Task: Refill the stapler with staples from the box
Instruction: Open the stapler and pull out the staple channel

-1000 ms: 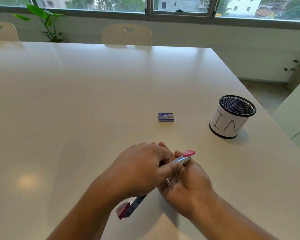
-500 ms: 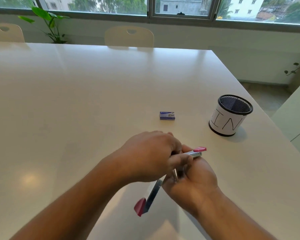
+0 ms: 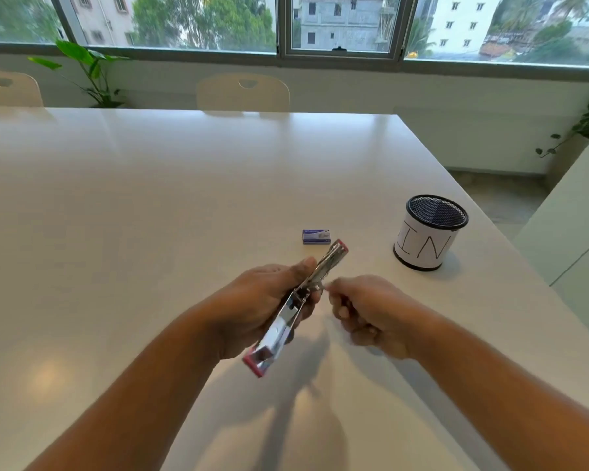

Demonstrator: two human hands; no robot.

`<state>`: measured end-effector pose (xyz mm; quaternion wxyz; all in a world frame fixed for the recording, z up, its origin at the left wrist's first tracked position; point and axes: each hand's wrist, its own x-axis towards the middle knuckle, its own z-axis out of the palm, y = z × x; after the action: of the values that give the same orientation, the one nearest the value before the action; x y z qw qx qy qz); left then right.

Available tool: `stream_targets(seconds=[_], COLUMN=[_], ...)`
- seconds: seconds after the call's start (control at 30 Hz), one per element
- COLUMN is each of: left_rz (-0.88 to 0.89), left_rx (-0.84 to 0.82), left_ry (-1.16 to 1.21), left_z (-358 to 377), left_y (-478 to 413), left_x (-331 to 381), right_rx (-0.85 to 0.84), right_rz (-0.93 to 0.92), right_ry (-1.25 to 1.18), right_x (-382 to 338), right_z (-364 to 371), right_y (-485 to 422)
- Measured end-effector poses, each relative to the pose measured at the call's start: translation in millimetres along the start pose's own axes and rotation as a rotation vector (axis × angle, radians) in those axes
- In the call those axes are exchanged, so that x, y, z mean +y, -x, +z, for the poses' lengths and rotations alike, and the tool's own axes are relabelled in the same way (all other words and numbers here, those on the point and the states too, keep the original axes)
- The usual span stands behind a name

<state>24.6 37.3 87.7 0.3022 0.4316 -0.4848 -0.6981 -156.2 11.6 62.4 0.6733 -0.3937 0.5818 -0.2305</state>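
Observation:
The red-and-silver stapler is swung open flat, its metal inside facing up, and runs diagonally from near the box down toward me. My left hand grips it around the middle, above the table. My right hand is just right of the stapler with its fingers curled. Its thumb and forefinger are pinched together close to the stapler's hinge, and I cannot make out anything between them. The small blue staple box lies closed on the white table, just beyond the stapler's far tip.
A black mesh pen cup with a white paper sleeve stands to the right, near the table's right edge. Two pale chairs and a potted plant stand behind the far edge, under the windows.
The stapler has turned metal side up and now rests in my left hand alone. My right hand has come off it and moved to the right.

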Motion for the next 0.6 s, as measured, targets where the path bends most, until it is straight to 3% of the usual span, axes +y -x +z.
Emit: stream_targets(seconds=[0.13, 0.2, 0.37, 0.5, 0.6], left_rz=[-0.141, -0.167, -0.223, -0.163, -0.174], left_rx=[-0.079, -0.105, -0.099, -0.070, 0.059], left_ry=[0.109, 0.096, 0.049, -0.239, -0.400], left_z=[-2.2, -4.0, -2.0, -2.2, -3.9], left_y=[-4.9, -8.7, -18.4, -25.0, -33.1], left_x=[-7.5, -11.1, -10.9, -10.2, -13.9], right_rx=[0.080, 0.076, 0.096, 0.244, 0.391], right_rz=[-0.121, -0.109, -0.112, -0.261, -0.360], right_ry=[1.050, 1.249, 1.386, 1.261, 1.133], right_x=[-12.7, -21.3, -43.8, -72.8, -101.8], right_z=[-18.4, -25.0, -37.1, -60.8, -85.8], right_y=[-1.2, 0.6, 10.5, 15.6, 17.9])
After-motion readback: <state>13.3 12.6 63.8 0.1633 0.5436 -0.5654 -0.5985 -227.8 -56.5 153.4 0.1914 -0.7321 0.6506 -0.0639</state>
